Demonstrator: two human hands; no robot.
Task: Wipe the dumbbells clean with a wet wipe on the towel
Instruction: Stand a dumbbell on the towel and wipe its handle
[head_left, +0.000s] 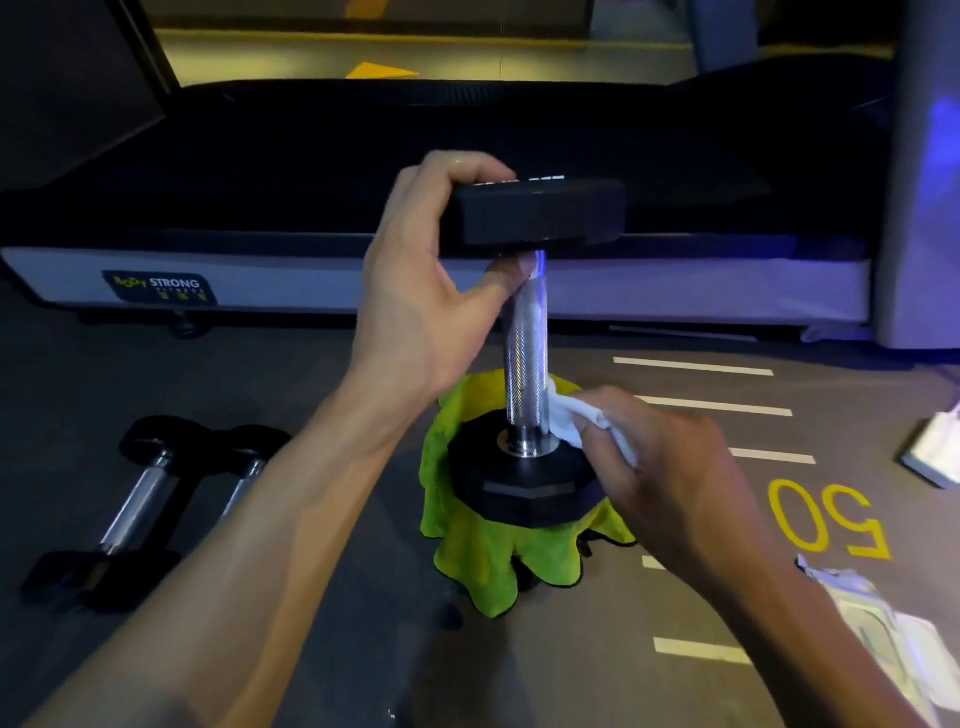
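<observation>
A black dumbbell (524, 358) with a knurled silver handle stands upright on a bright green towel (488, 556) spread on the floor. My left hand (421, 291) grips its upper head, fingers over the top and thumb under it beside the handle. My right hand (670, 478) pinches a white wet wipe (569, 421) and presses it against the lower end of the handle, just above the bottom head.
Two smaller dumbbells (150, 499) lie on the grey floor at the left. A treadmill (363, 270) runs across the back. Wipe packaging (883, 629) lies at the right, a white object (935, 452) further right. Yellow "50" and white lines mark the floor.
</observation>
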